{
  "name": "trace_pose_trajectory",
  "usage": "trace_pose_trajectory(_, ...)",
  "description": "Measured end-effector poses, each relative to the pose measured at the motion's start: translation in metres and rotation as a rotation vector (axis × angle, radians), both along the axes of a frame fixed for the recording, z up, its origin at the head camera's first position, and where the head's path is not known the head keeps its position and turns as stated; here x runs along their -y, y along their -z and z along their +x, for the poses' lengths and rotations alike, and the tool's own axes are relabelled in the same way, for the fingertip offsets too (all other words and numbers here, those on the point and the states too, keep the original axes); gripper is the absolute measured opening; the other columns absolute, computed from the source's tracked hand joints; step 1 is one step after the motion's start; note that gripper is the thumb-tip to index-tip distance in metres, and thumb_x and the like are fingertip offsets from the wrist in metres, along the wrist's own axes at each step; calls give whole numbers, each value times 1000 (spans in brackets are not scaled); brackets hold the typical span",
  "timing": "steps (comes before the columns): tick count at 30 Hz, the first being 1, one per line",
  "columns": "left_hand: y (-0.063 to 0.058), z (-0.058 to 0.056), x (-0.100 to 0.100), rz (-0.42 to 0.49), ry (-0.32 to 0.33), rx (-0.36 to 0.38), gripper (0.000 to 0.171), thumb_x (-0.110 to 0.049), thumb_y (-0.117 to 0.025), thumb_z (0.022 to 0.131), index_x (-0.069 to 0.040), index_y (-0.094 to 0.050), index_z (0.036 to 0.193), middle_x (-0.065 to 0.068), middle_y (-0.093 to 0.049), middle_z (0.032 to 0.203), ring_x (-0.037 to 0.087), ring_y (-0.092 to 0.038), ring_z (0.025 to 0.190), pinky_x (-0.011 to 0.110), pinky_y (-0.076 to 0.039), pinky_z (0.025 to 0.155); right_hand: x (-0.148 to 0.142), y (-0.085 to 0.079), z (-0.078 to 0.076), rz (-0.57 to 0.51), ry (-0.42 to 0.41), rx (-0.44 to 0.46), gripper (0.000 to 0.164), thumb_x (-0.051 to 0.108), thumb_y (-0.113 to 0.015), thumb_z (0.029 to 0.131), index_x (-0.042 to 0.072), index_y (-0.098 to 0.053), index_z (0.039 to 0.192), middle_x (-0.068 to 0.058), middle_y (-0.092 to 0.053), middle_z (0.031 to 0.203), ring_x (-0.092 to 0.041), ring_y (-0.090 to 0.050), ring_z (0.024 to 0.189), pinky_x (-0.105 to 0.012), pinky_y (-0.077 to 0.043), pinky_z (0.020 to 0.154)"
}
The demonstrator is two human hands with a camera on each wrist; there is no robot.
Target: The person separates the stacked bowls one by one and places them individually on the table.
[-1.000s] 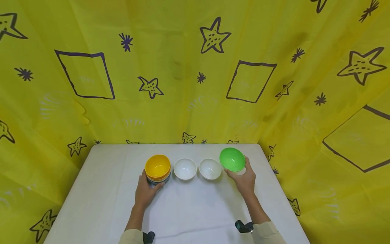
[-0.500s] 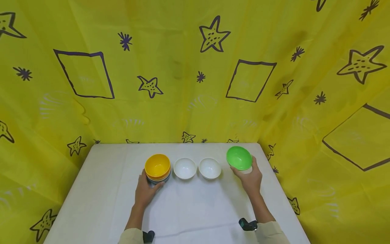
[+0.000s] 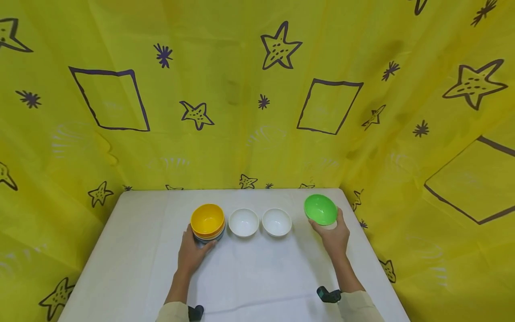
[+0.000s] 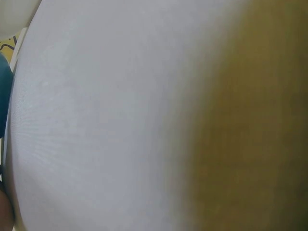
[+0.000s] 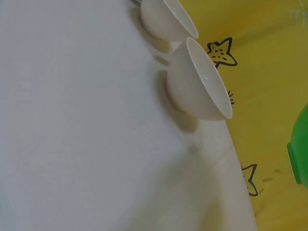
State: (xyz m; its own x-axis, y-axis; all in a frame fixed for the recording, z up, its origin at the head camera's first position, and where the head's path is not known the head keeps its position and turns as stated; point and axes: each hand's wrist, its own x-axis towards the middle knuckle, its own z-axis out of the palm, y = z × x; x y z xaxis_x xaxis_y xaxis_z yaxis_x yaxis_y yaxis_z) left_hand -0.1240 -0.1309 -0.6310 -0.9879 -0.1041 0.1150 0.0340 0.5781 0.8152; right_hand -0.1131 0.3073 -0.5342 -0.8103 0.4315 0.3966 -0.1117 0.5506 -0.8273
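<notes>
My right hand (image 3: 337, 235) holds a green bowl (image 3: 320, 210) off the table, its mouth tilted towards me; thumb and fingers grip it from below. Only a slice of the green bowl (image 5: 301, 144) enters the right wrist view. At the left of the row, my left hand (image 3: 192, 253) curls around the lower part of a bowl stack, with a yellow bowl (image 3: 207, 219) on top, paler rims beneath and a grey-blue bowl (image 3: 220, 236) at the bottom. Two white bowls, a left one (image 3: 243, 222) and a right one (image 3: 276, 222), stand upright between the hands.
A white cloth (image 3: 249, 277) covers the table. Yellow curtain (image 3: 237, 147) with star drawings rises at its back and both sides. A blurred tan sleeve (image 4: 260, 125) fills the right of the left wrist view. Dark wrist devices sit on both forearms.
My right hand has carried the green bowl rightwards, away from beside the right white bowl. The left hand stays at the stack, and the white bowls have not moved.
</notes>
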Motion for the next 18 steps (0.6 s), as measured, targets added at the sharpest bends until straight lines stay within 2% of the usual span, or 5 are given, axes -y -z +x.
trace_pose_trajectory(10, 0, 0, 1, 8, 2, -1, 108, -38, -90, 84, -3, -24, 163, 22, -35, 165, 40, -30, 154, 50, -10, 130, 1, 27, -2, -47, 11, 87, 85, 15, -96, 73, 1, -53, 144, -27, -62, 139, -45, -56, 130, -64, -42, 110)
trace_pose_trajectory(18, 4, -1, 1, 2, 8, 15, 111, -41, -89, 85, -2, -22, 164, 22, -31, 168, 40, -26, 156, 49, -9, 130, 3, 51, -6, -15, 25, 128, 86, 18, -97, 71, -1, -53, 143, -29, -63, 136, -47, -57, 129, -64, -44, 108)
